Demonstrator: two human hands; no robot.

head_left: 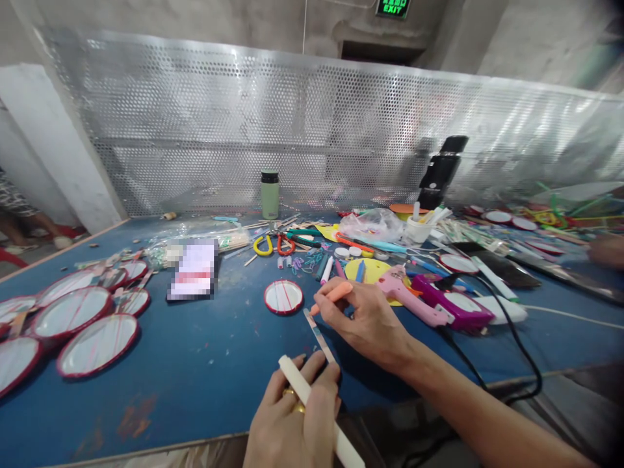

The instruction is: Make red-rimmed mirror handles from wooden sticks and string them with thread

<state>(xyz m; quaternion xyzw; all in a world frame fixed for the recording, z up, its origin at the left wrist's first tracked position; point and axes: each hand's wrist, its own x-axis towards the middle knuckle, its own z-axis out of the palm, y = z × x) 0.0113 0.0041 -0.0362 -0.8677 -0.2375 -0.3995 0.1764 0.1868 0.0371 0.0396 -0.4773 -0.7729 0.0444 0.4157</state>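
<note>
My left hand (292, 422) is closed at the near table edge. It grips a white glue stick (297, 385) and pins the near end of a thin wooden craft stick (316, 333) with its fingertips. My right hand (363, 318) is closed on an orange marker (336, 294), whose tip rests at the far end of the craft stick. A small round red-rimmed white disc (283, 297) lies just beyond the stick on the blue table (195, 370).
Several larger red-rimmed discs (78, 322) lie at left. A pink glue gun (414, 302) and a purple one (458, 309) with black cable lie right of my hands. Scissors (273, 245), markers, a green flask (270, 194), a cup of sticks (419, 227) crowd the back. Another person's hand (607, 250) is at far right.
</note>
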